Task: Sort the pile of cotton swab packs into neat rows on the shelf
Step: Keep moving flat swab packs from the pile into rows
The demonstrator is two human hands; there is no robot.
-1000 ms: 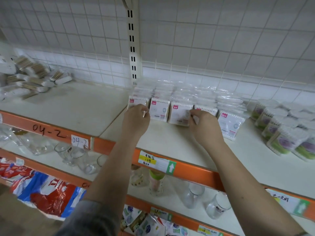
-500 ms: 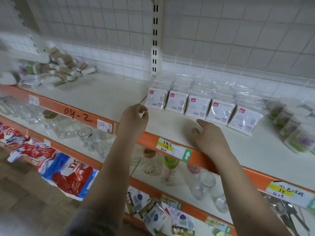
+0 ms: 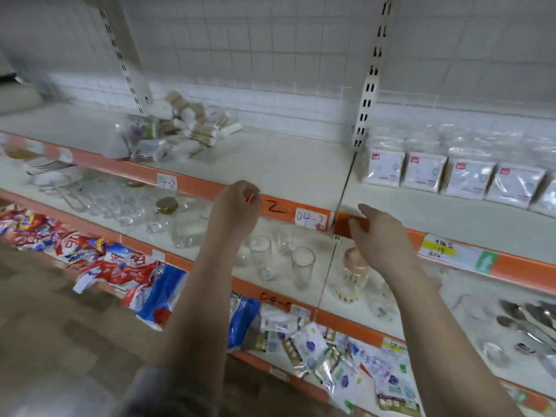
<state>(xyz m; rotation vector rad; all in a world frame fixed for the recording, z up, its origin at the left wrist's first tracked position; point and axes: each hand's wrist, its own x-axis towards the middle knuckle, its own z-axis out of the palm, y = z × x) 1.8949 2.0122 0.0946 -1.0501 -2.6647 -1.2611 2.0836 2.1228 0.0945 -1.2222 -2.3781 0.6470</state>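
A loose pile of cotton swab packs (image 3: 177,127) lies at the back left of the white top shelf (image 3: 270,164). A neat row of flat white swab packs (image 3: 451,177) stands at the right of the same shelf, behind the upright post. My left hand (image 3: 236,210) hovers over the shelf's orange front edge with its fingers loosely curled and nothing in it. My right hand (image 3: 380,236) floats in front of the orange edge, fingers relaxed and empty. Both hands are well short of the pile and apart from the row.
A slotted metal upright (image 3: 368,76) divides the shelf bays. Glass cups and jars (image 3: 270,257) stand on the shelf below, spoons (image 3: 529,320) at its right. Coloured bags (image 3: 120,266) and small sachets (image 3: 337,353) lie on the lowest shelf. A wire grid backs the shelves.
Both hands have let go of the row of white packs and drawn back towards the shelf's front edge. The view has swung left, so the pile now sits nearer the middle.
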